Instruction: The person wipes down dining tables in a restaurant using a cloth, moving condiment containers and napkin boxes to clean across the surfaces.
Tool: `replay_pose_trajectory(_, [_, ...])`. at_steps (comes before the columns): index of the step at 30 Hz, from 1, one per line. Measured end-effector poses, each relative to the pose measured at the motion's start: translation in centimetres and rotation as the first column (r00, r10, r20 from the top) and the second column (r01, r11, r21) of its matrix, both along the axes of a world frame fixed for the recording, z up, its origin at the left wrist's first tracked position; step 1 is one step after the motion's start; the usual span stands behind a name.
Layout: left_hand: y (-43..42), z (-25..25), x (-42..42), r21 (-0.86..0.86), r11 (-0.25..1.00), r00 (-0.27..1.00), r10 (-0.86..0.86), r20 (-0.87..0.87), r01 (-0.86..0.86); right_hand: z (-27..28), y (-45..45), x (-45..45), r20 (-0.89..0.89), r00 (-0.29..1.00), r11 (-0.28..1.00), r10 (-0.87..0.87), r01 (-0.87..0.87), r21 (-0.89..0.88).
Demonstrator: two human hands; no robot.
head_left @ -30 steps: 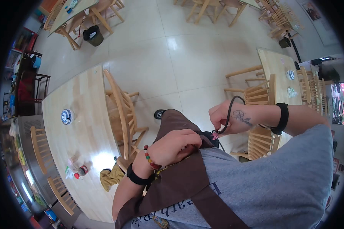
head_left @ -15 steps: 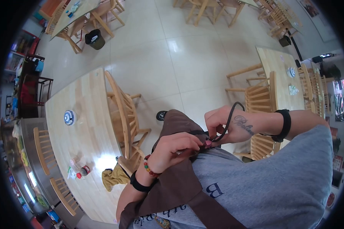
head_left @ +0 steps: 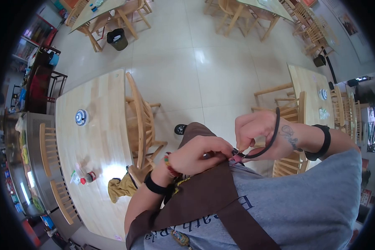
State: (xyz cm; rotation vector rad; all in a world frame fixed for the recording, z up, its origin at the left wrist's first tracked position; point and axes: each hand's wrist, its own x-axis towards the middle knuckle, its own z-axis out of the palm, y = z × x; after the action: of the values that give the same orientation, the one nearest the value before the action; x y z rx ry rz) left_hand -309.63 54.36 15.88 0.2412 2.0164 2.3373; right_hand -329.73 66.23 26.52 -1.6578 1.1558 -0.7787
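Both of my hands meet at my right side, by the edge of the brown apron (head_left: 200,189) over a grey T-shirt (head_left: 296,196). My left hand (head_left: 202,156), with a beaded bracelet and a black wristband, is closed in a pinch near a small pink piece (head_left: 237,158). My right hand (head_left: 258,133) is closed, its fingertips pinching beside that piece. A black cord (head_left: 274,135) runs from the pink piece and loops up in front of my right hand. The fingers partly hide what they grip; the pink piece's kind is unclear.
At left stands a wooden table (head_left: 100,96) with a blue-and-white jar (head_left: 82,117), a red-capped bottle (head_left: 88,178) and a mustard cloth (head_left: 121,188). A wooden chair (head_left: 141,121) is beside it. Another table (head_left: 306,89) stands right; a bin (head_left: 117,39) sits farther off.
Both hands have shifted slightly right in view, still together at the pink piece. The right hand's fingers have bent more, and the cord loop has swung right. The view has tilted a little.
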Motion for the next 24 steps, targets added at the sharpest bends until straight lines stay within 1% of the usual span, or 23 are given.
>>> replay_pose_trajectory(1, [-0.1,0.1,0.2,0.116,0.993,0.999,0.007,-0.044,-0.002,0.2,0.1,0.0,0.002,1.000,1.000,0.008,-0.008,-0.019])
replay_pose_trajectory(4, [-0.7,1.7,0.4,0.023,0.999,0.992,-0.020,-0.123,0.023,0.5,0.7,-0.1,-0.029,0.998,0.999,0.054,-0.054,-0.002])
replay_pose_trajectory(7, [-0.6,1.4,0.9,0.034,0.999,0.999,-0.037,0.003,0.036,0.6,0.9,-0.1,-0.092,0.994,0.997,0.060,-0.064,-0.044])
replay_pose_trajectory(10, [0.3,0.7,0.6,0.057,0.996,0.997,0.070,-0.031,-0.068,0.1,1.1,0.7,-0.096,0.992,0.973,0.078,-0.096,-0.212])
replay_pose_trajectory(13, [0.9,0.6,0.7,0.103,0.988,0.993,0.112,0.026,-0.114,0.2,1.0,1.4,-0.010,0.999,0.974,0.044,-0.045,-0.223])
replay_pose_trajectory(16, [0.9,0.5,0.5,0.024,0.988,0.989,0.150,-0.005,-0.149,-0.4,1.1,1.5,-0.021,0.995,0.958,0.097,-0.099,-0.268])
replay_pose_trajectory(19, [1.2,0.5,0.7,-0.004,0.984,0.984,0.176,0.011,-0.176,-0.4,1.1,2.2,-0.031,0.995,0.973,0.092,-0.097,-0.207])
replay_pose_trajectory(21, [0.9,0.4,1.0,-0.044,0.986,0.987,0.163,0.011,-0.162,1.0,1.0,2.2,0.005,0.999,0.998,0.040,-0.041,0.050])
replay_pose_trajectory(22, [0.7,0.3,1.2,-0.060,0.986,0.988,0.153,0.008,-0.152,1.4,1.3,1.5,-0.004,0.991,0.980,0.131,-0.129,0.152])
replay_pose_trajectory(23, [0.6,0.2,1.6,0.014,0.983,0.980,0.184,0.077,-0.186,1.7,1.6,0.7,-0.010,0.975,0.945,0.220,-0.211,0.250])
replay_pose_trajectory(24, [0.5,0.0,2.4,0.084,0.972,0.967,0.208,0.147,-0.221,1.7,2.7,-1.8,-0.019,0.906,0.860,0.423,-0.395,0.321])
